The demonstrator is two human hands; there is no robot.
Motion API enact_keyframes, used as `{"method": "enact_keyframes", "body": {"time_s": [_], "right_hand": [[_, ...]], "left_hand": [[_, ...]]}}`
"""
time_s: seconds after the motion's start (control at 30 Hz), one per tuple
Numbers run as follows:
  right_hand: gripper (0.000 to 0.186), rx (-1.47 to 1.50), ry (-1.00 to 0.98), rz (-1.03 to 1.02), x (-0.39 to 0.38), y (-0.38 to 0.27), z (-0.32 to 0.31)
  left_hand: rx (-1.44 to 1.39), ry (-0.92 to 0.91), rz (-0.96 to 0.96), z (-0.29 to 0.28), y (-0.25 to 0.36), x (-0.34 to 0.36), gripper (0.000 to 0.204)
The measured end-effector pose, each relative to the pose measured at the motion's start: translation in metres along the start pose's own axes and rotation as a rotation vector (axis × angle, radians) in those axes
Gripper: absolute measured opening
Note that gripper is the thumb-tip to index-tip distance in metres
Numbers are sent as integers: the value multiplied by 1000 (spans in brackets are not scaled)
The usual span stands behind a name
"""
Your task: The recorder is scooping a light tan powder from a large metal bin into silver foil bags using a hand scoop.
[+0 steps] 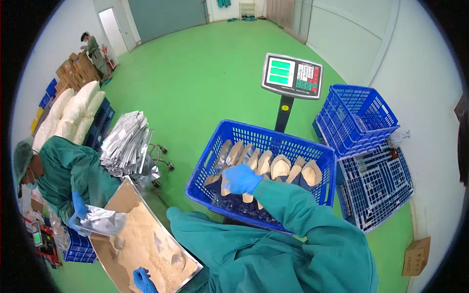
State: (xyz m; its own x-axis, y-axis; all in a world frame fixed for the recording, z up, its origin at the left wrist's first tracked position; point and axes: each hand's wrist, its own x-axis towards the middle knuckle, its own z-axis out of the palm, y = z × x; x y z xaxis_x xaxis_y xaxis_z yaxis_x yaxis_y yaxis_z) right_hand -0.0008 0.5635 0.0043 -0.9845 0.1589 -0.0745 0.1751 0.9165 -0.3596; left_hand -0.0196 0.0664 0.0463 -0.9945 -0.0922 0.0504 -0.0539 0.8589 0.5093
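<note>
Two gloved hands are well apart. The right hand (243, 179) bends its fingers down over the bags (280, 167), touching one toward the left of the row; whether it grips that bag, I cannot tell. The left hand (143, 280) is over the trough (116, 199), fingers curled; I cannot tell if it holds anything. The bags stand in the crate (266, 138) beneath and to the right of the right hand, mouths upward, long axes roughly upright; several show tan powder. Beyond the left hand, a co-worker (73, 161) holds a silver bag (105, 222) over the trough's edge. Ahead of the right hand, the scale (291, 76) has three lit green windows, digits unclear, beside a keypad with marked keys; a yellow sticker (285, 108) is on its post. Well right of that hand are a carton (416, 256) with dark print, and a pallet (381, 183).
</note>
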Motion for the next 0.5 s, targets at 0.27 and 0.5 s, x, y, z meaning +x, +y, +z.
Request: {"method": "enact_keyframes", "body": {"time_s": [0.27,0.5], "right_hand": [[35,119,-160,-540,18,-182,39],[33,497,-538,-898,11,-279,143]], "left_hand": [[-536,46,-233,23,-115,9,24],[-1020,181,-345,56,-217,8,27]]}}
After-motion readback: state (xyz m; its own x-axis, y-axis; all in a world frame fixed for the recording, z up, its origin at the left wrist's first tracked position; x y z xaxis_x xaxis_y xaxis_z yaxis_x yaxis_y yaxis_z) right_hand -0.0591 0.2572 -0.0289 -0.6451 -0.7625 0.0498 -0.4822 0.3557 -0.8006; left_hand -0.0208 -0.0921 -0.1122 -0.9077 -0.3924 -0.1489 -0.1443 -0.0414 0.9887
